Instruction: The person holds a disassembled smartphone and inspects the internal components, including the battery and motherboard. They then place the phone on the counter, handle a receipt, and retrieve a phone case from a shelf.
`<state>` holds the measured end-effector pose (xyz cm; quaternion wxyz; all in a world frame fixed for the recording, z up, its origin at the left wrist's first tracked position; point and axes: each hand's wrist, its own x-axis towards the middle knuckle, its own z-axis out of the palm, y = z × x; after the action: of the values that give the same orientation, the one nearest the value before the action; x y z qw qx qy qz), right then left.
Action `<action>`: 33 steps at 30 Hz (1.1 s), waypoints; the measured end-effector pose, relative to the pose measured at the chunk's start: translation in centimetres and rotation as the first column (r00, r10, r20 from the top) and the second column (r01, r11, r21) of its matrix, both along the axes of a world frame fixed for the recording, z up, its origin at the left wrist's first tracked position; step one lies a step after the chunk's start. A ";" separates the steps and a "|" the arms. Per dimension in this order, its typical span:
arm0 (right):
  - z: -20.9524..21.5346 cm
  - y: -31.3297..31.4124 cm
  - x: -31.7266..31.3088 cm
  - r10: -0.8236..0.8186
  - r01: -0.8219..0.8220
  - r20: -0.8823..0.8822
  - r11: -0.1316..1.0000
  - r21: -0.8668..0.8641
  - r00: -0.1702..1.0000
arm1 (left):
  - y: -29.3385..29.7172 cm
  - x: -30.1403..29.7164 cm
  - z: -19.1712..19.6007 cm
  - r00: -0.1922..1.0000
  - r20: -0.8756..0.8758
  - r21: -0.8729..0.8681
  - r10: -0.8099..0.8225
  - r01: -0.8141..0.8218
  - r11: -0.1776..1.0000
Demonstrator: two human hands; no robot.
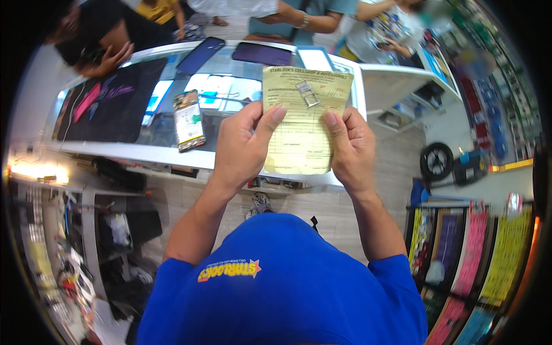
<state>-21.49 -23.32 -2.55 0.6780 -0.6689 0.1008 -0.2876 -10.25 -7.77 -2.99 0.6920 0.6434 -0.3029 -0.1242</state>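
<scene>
A yellow printed paper form (300,146) is held upright over the front edge of the glass counter, between both of my hands. My left hand (241,144) pinches its left edge, thumb on the front. On the right edge, my right hand (355,146) grips it the same way. Against the upper part of the form lies a small silvery rectangular frame-like piece (307,94); what holds it there cannot be made out. Left of my left hand, an opened phone (188,122) with its inner parts showing rests on the counter.
The white-edged glass counter (123,152) carries a black mat (109,106), a dark blue phone (200,55), a purple phone (261,53) and a light-blue-edged one (314,59). Several people stand beyond it. Racks of colourful packages (471,253) stand at right, near a black wheel (437,161).
</scene>
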 end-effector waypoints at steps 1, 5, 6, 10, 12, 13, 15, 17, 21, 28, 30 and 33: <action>-0.1 0.2 -0.8 -0.036 0.037 -0.012 0.999 0.008 0.999 | -0.5 -0.3 -0.3 0.998 -0.026 -0.021 -0.050 0.050 0.999; -0.2 0.9 -5.8 -0.145 0.148 -0.052 0.986 0.072 0.988 | -1.8 -3.5 -1.7 0.941 -0.211 -0.081 -0.266 0.254 0.964; -0.1 0.3 -7.1 -0.174 0.177 -0.072 0.983 0.050 0.982 | -2.4 -4.4 -1.1 0.921 -0.233 -0.119 -0.312 0.291 0.949; -0.1 -2.0 -12.5 -0.218 0.223 -0.053 0.967 0.127 0.975 | -6.2 -9.2 0.1 0.894 -0.191 -0.064 -0.406 0.402 0.913; -0.8 -3.6 -15.6 -0.213 0.222 -0.073 0.962 0.159 0.974 | -8.3 -11.8 0.3 0.853 -0.257 -0.034 -0.454 0.461 0.887; -0.7 -4.5 -17.4 -0.204 0.219 -0.103 0.961 0.167 0.973 | -9.4 -13.1 0.0 0.859 -0.229 0.013 -0.459 0.474 0.881; -0.9 -7.2 -20.7 -0.177 0.203 -0.146 0.962 0.183 0.973 | -12.1 -15.5 -0.9 0.873 -0.153 0.112 -0.464 0.482 0.869; -3.0 -10.1 -23.2 -0.233 0.260 -0.130 0.930 0.259 0.964 | -15.0 -18.2 -1.4 0.855 -0.127 0.266 -0.504 0.518 0.813; -7.4 -18.6 -30.4 -0.283 0.352 -0.245 0.881 0.315 0.927 | -24.3 -25.5 -5.6 0.748 -0.306 0.132 -0.589 0.646 0.752; -8.5 -34.3 -39.9 -0.225 0.294 -0.290 0.931 0.219 0.930 | -41.0 -34.9 -7.3 0.702 -0.496 0.001 -0.512 0.590 0.807; -8.4 -38.8 -41.3 -0.222 0.279 -0.311 0.949 0.149 0.924 | -45.3 -36.0 -7.4 0.701 -0.496 0.015 -0.513 0.598 0.802; -8.7 -46.4 -42.8 -0.195 0.238 -0.341 0.967 0.088 0.920 | -52.4 -36.9 -7.8 0.707 -0.497 0.030 -0.504 0.594 0.804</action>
<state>-64.26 -69.69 -11.25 0.6570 -0.6475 0.3044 -0.2376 -47.15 -60.19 -10.75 0.6109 0.5361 -0.2929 -0.5036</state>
